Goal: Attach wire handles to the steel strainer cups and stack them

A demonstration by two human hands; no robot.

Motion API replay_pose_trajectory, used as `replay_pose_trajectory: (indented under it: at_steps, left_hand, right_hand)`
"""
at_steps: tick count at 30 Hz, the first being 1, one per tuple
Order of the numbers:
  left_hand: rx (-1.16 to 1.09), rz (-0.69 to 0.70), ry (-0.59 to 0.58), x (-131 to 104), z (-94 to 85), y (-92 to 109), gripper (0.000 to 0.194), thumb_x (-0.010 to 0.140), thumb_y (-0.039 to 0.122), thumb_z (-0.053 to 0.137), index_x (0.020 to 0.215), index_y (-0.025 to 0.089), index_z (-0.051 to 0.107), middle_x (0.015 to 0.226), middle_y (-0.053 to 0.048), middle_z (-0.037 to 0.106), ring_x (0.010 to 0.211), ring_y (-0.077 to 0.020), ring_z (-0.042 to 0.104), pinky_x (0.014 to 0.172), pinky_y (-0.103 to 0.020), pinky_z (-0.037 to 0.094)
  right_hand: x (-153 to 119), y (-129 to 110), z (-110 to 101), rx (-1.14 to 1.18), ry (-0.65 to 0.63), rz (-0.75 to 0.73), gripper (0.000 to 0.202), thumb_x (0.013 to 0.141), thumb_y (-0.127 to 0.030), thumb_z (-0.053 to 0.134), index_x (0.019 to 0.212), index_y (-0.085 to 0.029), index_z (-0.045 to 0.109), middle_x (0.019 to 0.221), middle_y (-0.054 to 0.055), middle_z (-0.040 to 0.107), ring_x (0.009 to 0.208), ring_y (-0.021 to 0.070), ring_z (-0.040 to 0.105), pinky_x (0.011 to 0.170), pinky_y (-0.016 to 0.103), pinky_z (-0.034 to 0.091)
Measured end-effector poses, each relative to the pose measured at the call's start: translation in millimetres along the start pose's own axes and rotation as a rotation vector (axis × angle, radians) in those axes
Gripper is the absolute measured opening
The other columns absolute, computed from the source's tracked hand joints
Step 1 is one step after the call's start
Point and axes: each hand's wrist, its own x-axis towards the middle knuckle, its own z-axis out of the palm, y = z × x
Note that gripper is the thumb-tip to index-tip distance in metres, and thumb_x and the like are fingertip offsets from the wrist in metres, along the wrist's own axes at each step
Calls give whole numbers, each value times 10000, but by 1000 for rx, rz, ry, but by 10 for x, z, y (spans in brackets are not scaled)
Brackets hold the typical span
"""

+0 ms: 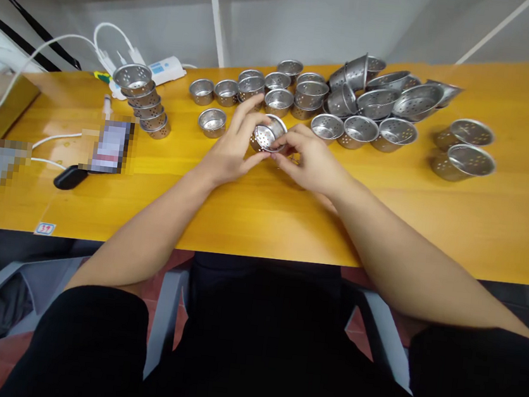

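Note:
A small perforated metal cup (266,136) is between my two hands, with its open top toward me. My left hand (234,147) curls round its left side, fingers at the far rim and thumb at the near edge. The fingers of my right hand (311,159) pinch the cup's right rim, the tips reaching slightly inside. Close to my left hand stands a single similar cup (212,124). Just behind my right hand, another cup (327,128) begins a short row. Whether the held cup rests on the table is hard to see.
Several metal cups (279,101) stand behind my hands, with a tilted, nested heap (378,103) at the right. Two cups (464,164) stand farther right. On the left are a leaning stack of cups (148,105), a blurred phone (110,146), white cables and a power strip (164,70).

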Motion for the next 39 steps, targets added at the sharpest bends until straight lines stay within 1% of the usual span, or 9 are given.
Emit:
replay_pose_trajectory:
  at_steps: [4,11,16,19,22,25,28,33,39]
  left_hand:
    - [-120,-112,-17,10,48,-54,1228,974,901,1043,1928,388,466,2006,-167,586,1970,-521,510,1628,-777,453]
    - [-62,-28,-47,2,6,-92,1006,994,828,1049,1791,360,651,1895,-160,704,1876,-505,612,1639,-772,446]
    - [-114,12,-54,-41,69,-212,991,992,874,1013,1753,351,653,1812,-174,749,1774,-472,713,1551,-740,573]
    - [-259,-34,-39,-77,142,-379,1069,990,954,967,1787,373,554,1672,-165,828,1606,-426,845,1401,-695,707]
    - [-361,-92,-51,-89,135,-481,993,992,1042,882,1677,375,614,1520,-129,883,1449,-410,909,1272,-670,766]
    - [-494,-135,-54,-74,79,-445,949,951,1118,811,1521,364,729,1444,-92,896,1348,-407,915,1195,-654,772]
    - [-618,-164,-76,-52,44,-333,934,841,1078,944,1377,323,821,1316,-62,909,1225,-364,899,1123,-564,756]
    - [-783,-177,-64,-31,39,-243,806,801,821,1143,1293,232,893,1189,-59,917,1067,-262,855,992,-379,690]
    - [-774,-136,-60,-25,34,-325,819,833,831,1154,1352,251,898,1252,-60,917,1085,-252,862,970,-369,713]
  right_hand:
    - [-3,1,20,86,-26,-6,240,1053,-455,920,1217,-287,867,1355,151,815,1208,382,799,1213,629,709]
    - [10,-7,120,293,-63,57,556,991,-798,971,1108,-314,722,1323,129,777,1323,393,755,1292,627,678]
    - [42,-41,140,257,95,75,753,1057,-1063,812,1045,-318,702,1227,132,782,1260,389,764,1148,598,711]
    - [16,-113,47,228,125,39,708,1073,-1029,830,1265,-347,817,1401,150,801,1271,410,784,1114,622,726]
    - [-19,-191,-70,204,18,-35,717,1074,-956,875,1502,-380,874,1587,157,767,1296,427,797,1159,659,725]
    - [-34,-205,-130,104,-42,-118,569,1137,-881,850,1376,-374,945,1597,160,755,1488,469,750,1312,695,664]
    - [-24,-134,-122,73,-33,-171,511,1159,-851,871,1211,-347,939,1568,163,754,1591,478,701,1412,715,597]
    - [7,-8,-62,110,-1,-271,599,1119,-911,914,1144,-313,894,1533,162,777,1524,452,751,1409,699,609]
    - [-3,-37,-15,149,23,-244,537,1132,-856,936,1126,-321,888,1435,135,780,1393,404,777,1353,661,652]
